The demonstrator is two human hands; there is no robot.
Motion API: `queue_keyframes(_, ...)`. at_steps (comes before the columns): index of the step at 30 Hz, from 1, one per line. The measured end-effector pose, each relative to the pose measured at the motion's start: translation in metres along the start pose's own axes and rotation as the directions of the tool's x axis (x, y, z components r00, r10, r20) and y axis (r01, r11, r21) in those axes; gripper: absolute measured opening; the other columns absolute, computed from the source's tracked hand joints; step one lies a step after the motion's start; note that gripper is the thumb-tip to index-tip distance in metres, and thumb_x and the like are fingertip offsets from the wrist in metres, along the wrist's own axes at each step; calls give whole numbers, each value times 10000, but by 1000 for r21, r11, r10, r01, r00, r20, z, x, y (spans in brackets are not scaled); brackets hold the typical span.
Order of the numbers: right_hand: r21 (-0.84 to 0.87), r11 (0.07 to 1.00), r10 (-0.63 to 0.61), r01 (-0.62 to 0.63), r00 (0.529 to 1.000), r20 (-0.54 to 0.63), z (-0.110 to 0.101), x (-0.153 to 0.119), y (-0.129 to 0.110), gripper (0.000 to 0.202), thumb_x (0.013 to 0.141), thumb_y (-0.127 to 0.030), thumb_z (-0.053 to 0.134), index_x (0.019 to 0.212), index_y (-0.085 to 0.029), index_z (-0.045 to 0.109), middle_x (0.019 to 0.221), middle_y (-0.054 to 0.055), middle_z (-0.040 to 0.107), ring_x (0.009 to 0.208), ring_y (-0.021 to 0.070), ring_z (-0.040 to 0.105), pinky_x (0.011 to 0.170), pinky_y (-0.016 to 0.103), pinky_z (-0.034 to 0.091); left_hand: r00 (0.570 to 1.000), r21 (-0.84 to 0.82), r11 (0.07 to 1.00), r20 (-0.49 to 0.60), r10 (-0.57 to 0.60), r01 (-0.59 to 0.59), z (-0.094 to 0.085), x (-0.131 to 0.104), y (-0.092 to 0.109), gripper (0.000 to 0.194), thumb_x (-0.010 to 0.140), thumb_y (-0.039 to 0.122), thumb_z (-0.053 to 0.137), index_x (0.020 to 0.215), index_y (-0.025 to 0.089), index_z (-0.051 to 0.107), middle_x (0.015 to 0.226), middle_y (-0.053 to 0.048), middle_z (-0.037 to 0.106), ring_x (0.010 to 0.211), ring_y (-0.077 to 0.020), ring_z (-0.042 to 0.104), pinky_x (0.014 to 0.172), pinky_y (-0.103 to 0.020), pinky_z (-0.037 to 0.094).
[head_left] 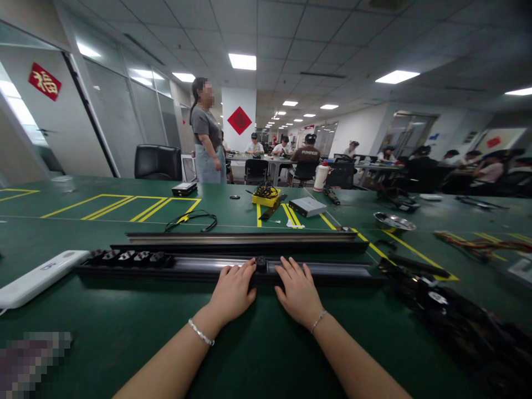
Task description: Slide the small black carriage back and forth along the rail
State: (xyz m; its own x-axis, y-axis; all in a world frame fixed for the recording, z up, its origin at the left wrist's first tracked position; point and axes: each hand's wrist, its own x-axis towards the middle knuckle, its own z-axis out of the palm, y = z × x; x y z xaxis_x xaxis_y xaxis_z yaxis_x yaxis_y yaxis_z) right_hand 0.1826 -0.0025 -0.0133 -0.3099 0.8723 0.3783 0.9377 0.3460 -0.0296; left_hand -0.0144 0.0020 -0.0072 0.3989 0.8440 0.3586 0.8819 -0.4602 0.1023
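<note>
A long black metal channel (199,263) with a shiny inner strip lies across the green table in front of me. At its left end sits a row of several black pieces (142,257) with glossy faces. A small black block (261,264) stands in the channel between my hands. My left hand (235,288) rests over the channel's near edge, fingers stretched, its index fingertip beside the block. On the block's other side, my right hand (298,291) lies on the channel with its fingers spread. Whether either hand touches the block I cannot tell.
Behind lies another long black rail (241,244). A white power strip (44,279) is on the left, dark tangled equipment (440,305) on the right. Farther back are a yellow box (266,199), a grey box (307,207) and a metal bowl (394,221). A person (208,133) stands beyond the table.
</note>
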Motion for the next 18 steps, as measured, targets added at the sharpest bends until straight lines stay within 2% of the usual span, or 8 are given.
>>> queue_keyframes(18,-25,1000,-1,1,1000,7,0,0,-1,452,795,-315,441,1238,-228,462,1397,67,349,1283,261,253,1025,491,151,1000,8,1000,11,-4,4,-1,1,0,509,730,308,503,1227,239,415,1345,-30,444,1060,-214,496,906,-392,314)
